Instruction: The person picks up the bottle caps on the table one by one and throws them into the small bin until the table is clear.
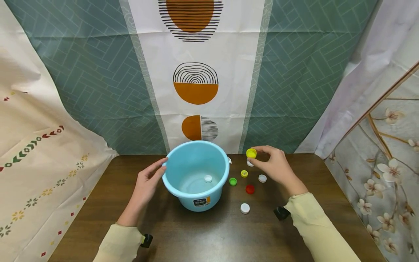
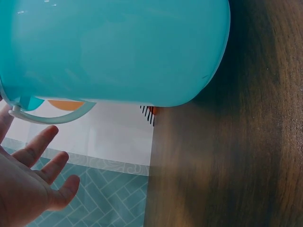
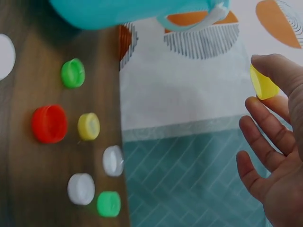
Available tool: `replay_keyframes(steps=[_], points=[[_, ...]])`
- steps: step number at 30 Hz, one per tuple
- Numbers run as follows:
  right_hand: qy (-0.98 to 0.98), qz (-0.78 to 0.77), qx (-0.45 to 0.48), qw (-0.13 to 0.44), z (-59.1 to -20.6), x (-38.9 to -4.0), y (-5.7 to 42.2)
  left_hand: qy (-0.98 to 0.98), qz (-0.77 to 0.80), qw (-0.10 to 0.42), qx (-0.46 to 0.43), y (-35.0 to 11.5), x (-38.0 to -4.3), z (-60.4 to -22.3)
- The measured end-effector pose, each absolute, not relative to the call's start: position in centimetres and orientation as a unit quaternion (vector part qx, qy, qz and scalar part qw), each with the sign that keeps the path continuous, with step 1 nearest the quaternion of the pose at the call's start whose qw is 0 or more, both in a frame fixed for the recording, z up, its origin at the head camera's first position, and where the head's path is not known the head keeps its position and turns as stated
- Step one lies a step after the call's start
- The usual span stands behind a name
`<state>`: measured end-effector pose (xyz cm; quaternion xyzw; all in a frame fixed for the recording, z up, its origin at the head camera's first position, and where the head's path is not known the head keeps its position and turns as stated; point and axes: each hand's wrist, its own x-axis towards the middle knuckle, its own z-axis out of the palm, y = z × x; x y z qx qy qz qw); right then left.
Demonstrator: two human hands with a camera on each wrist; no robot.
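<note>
A light blue plastic bucket with a pale handle stands upright on the table, one white bottle cap lying inside it. At its left rim, the thumb and index finger of my left hand hold the edge; the other fingers spread loosely beside the bucket in the left wrist view. To the right of the bucket and raised, my right hand pinches a yellow bottle cap between thumb and forefinger. The remaining fingers of that hand are fanned out in the right wrist view.
Loose caps lie right of the bucket: a red cap, a green cap, a smaller yellow cap and several white ones, one nearer the front. Another green cap shows near the table's far edge. Patterned cloth hangs behind.
</note>
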<state>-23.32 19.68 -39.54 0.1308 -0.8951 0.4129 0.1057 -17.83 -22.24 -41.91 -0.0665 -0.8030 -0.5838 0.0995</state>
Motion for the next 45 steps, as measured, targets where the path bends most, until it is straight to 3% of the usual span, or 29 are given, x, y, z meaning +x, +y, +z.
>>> replay_keyframes(steps=[14,26,45], points=[[-0.871,0.440,0.190,0.110,-36.6,-24.2,13.6,-0.811,-0.571,0.108,-0.060,-22.4,-18.2,-42.7],[-0.852,0.454,0.247,0.076,-34.6,-24.3,7.7,-0.802,-0.584,0.106,-0.069,-22.3,-18.4,-42.7],[-0.858,0.421,0.287,0.055,-35.4,-24.2,2.9,-0.802,-0.583,0.105,-0.072,-22.5,-18.6,-42.9]])
